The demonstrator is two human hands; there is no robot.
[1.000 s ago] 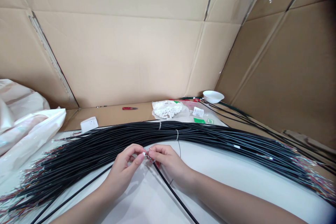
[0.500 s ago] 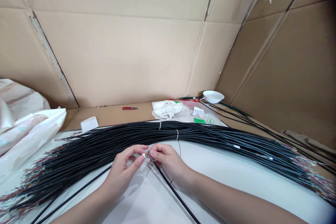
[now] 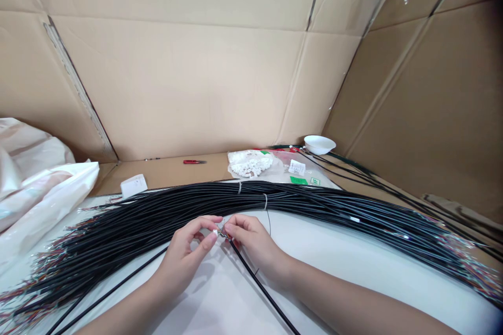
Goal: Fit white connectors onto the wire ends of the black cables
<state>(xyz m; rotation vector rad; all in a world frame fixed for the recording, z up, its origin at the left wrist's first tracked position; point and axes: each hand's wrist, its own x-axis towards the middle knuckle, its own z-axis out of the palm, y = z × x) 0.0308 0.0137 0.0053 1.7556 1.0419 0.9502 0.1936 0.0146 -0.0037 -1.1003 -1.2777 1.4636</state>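
Note:
Between the thumb and fingers of my left hand [image 3: 187, 248] is a small white connector housing [image 3: 216, 232]. Thin wires [image 3: 222, 234] run from it to the stripped end of a black cable [image 3: 257, 282], which trails toward the lower right. My right hand [image 3: 251, 241] pinches the thin wires just beside the connector; single wires are too small to tell apart there. Behind both hands lies a thick bundle of black cables [image 3: 204, 196], tied with thin bands, with coloured wire ends fanning out at either side.
A bag of small white connectors [image 3: 251, 165] lies behind the bundle, near red-handled snips [image 3: 194, 162] and a white bowl [image 3: 319, 144]. White plastic sheeting [image 3: 43, 183] is piled at left. Cardboard walls [image 3: 188, 84] enclose the back and right side.
Hardly anything differs. The fingers of my right hand have shifted slightly on the thin wires, while my left hand keeps the connector in the same place.

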